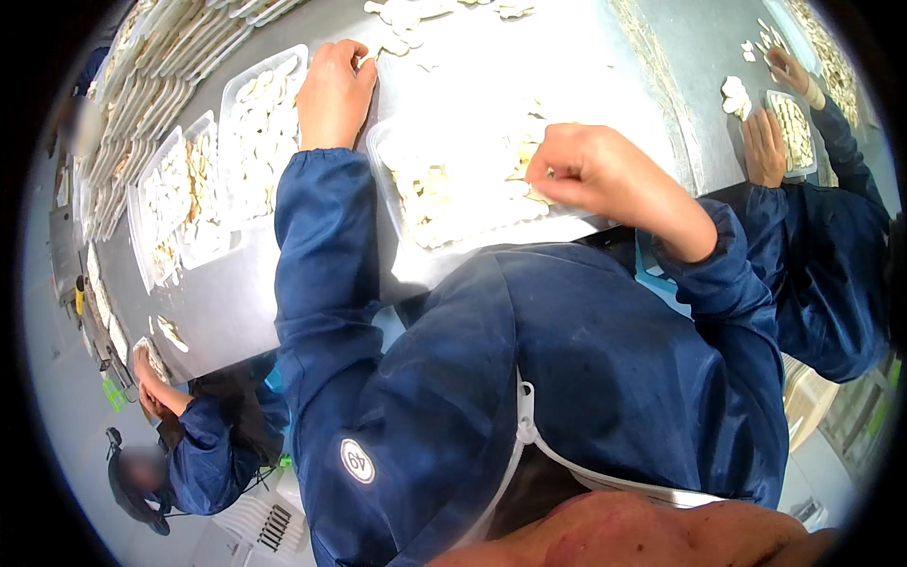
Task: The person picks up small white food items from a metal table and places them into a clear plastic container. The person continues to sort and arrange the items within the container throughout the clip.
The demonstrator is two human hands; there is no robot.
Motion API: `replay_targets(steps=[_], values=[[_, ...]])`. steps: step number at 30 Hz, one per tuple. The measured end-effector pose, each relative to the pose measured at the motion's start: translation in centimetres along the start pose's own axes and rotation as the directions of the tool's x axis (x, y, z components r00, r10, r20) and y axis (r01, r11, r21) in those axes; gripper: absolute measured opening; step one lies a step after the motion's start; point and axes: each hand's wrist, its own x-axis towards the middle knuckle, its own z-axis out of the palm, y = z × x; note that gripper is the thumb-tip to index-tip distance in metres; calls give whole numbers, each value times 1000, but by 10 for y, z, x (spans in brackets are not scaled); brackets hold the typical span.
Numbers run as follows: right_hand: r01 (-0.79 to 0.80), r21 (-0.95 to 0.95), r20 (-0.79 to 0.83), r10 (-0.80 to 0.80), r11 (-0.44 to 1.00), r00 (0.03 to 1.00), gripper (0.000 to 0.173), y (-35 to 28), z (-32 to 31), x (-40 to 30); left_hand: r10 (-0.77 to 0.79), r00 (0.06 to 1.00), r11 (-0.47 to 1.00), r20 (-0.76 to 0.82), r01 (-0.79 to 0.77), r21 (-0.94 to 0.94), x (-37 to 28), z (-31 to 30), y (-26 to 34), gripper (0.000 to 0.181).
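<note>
A clear plastic tray (pixel 397 227) stands on the metal table before me, partly filled with pale flat slices (pixel 432 191); glare washes out much of it. Over the tray's right end is my right hand (pixel 602 170), its fingers curled together close to some slices. Whether they pinch one is hidden. My left hand (pixel 336 96) rests beyond the tray's far left corner, thumb and forefinger bent towards loose slices (pixel 400 39) on the tabletop. Any slice between those fingertips is not clear. Just left of that hand lies another filled tray (pixel 258 120).
Two more filled trays (pixel 181 191) stand to the left, before tall stacks of trays (pixel 170 64). A co-worker's hands (pixel 765 149) work by a filled tray (pixel 792 135) at right. Another co-worker (pixel 205 439) sits at lower left. The table's near edge (pixel 234 361) runs by my body.
</note>
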Motion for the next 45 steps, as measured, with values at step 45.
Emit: replay_targets(steps=[45], values=[[-131,-1,110,130,991,985,12,32,-43,5,355,869,896,345,-211,-391,-99,-57,120,13]])
